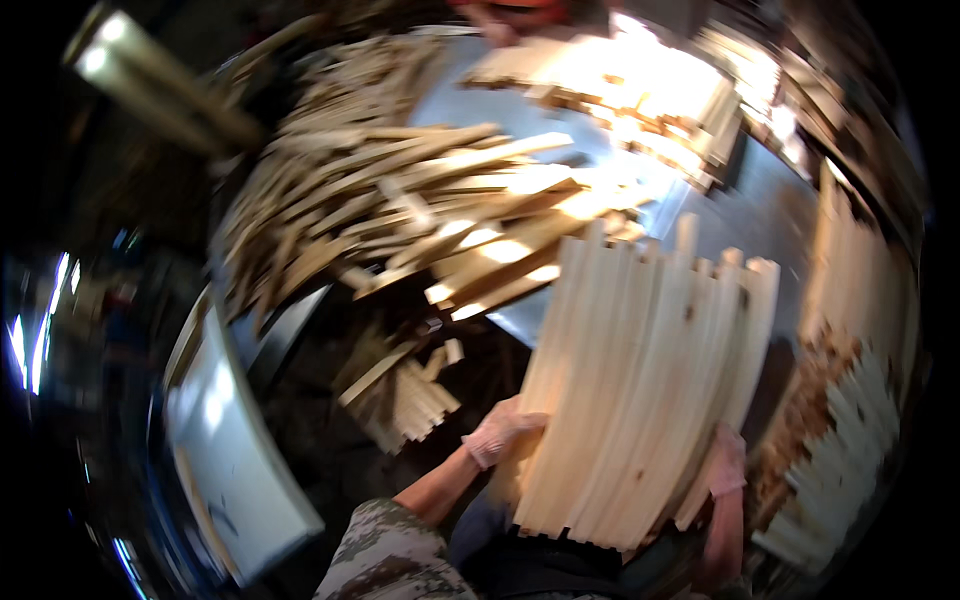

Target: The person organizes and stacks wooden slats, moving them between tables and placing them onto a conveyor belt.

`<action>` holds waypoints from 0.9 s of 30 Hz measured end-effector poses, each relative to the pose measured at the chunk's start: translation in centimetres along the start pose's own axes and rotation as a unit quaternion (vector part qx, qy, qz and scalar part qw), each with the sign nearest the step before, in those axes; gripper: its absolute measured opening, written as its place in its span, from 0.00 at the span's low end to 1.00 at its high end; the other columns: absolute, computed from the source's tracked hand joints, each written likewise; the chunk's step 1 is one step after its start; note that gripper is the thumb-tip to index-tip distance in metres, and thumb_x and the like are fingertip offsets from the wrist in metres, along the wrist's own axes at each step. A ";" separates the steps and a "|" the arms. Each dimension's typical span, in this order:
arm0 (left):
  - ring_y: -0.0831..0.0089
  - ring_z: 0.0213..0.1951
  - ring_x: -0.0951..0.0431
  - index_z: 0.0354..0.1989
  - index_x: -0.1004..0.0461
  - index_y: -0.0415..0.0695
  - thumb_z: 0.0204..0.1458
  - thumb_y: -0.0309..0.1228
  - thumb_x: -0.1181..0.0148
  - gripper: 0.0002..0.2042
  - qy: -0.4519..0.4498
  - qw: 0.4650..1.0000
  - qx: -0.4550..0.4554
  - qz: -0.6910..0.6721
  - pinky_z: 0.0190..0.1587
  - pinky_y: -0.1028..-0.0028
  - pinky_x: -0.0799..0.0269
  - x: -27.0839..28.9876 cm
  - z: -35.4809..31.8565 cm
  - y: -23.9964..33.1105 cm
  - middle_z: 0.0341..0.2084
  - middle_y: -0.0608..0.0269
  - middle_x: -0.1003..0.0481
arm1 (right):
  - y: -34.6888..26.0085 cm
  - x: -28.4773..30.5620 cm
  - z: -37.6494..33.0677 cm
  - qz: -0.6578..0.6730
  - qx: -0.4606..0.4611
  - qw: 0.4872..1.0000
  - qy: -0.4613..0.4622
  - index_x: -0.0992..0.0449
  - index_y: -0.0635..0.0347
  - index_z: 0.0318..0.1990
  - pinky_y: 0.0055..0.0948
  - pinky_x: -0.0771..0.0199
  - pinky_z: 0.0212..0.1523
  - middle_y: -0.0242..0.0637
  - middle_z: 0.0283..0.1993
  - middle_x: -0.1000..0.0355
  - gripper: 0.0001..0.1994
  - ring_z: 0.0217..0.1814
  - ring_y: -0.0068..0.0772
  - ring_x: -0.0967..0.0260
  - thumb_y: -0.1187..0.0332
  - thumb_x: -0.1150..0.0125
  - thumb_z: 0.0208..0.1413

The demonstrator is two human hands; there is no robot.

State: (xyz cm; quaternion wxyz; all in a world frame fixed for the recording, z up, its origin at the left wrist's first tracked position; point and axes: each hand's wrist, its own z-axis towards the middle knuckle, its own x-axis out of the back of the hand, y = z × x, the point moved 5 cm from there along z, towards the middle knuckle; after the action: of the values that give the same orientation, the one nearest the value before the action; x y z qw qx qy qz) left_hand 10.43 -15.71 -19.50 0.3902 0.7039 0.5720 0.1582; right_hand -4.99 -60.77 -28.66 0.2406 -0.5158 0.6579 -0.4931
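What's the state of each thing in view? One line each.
Bundle of long wooden slats: held side by side, far ends on the metal table.
Left hand: gloved, grip closed on the bundle's left edge.
Right hand: gloved, gripping the bundle's right edge.
Loose slat pile: jumbled on the table.
Short offcuts: scattered below the table.

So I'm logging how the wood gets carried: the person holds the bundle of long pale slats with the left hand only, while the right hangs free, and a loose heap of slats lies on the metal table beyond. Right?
Not quite. The head view shows both gloved hands on the bundle of slats: the left hand grips its left edge and the right hand its right edge. The loose heap of slats does lie on the metal table beyond.
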 end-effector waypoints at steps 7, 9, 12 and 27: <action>0.70 0.49 0.21 0.61 0.27 0.36 0.52 0.34 0.28 0.28 0.102 0.975 -0.131 -0.146 0.55 0.67 0.23 6.0 -12.7 -1.2 0.50 0.58 0.21 | -13.8 -11.4 0.2 0.200 -0.015 0.957 -0.211 0.25 0.72 0.60 0.36 0.20 0.54 0.42 0.53 0.21 0.30 0.51 0.38 0.21 0.51 0.32 0.64; 0.69 0.49 0.21 0.60 0.27 0.35 0.52 0.34 0.29 0.28 0.151 0.969 -0.129 -0.147 0.56 0.67 0.24 7.7 -18.0 -0.8 0.50 0.57 0.21 | -17.2 -15.2 0.0 0.167 -0.006 0.950 -0.262 0.23 0.70 0.58 0.35 0.20 0.53 0.40 0.51 0.20 0.27 0.50 0.36 0.21 0.52 0.33 0.65; 0.72 0.50 0.21 0.58 0.24 0.35 0.55 0.38 0.31 0.26 0.227 0.961 -0.125 -0.101 0.56 0.70 0.25 10.6 -26.6 0.4 0.50 0.59 0.19 | -20.0 -21.6 0.0 0.131 0.000 0.937 -0.324 0.21 0.67 0.55 0.34 0.20 0.52 0.38 0.49 0.20 0.23 0.49 0.34 0.21 0.55 0.34 0.66; 0.66 0.54 0.18 0.60 0.22 0.34 0.60 0.41 0.33 0.26 0.381 0.811 -0.204 -0.395 0.61 0.65 0.24 33.5 -63.2 -17.8 0.53 0.55 0.18 | -32.3 -64.8 -36.6 -0.105 -0.045 0.833 -0.542 0.18 0.68 0.51 0.33 0.16 0.42 0.39 0.42 0.18 0.20 0.39 0.32 0.18 0.62 0.28 0.57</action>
State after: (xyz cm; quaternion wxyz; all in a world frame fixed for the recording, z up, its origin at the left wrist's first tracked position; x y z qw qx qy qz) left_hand -34.13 39.40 0.81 0.3045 0.2050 0.8584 0.3584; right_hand 1.91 13.84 2.40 0.4820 -0.7764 0.3857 -0.1271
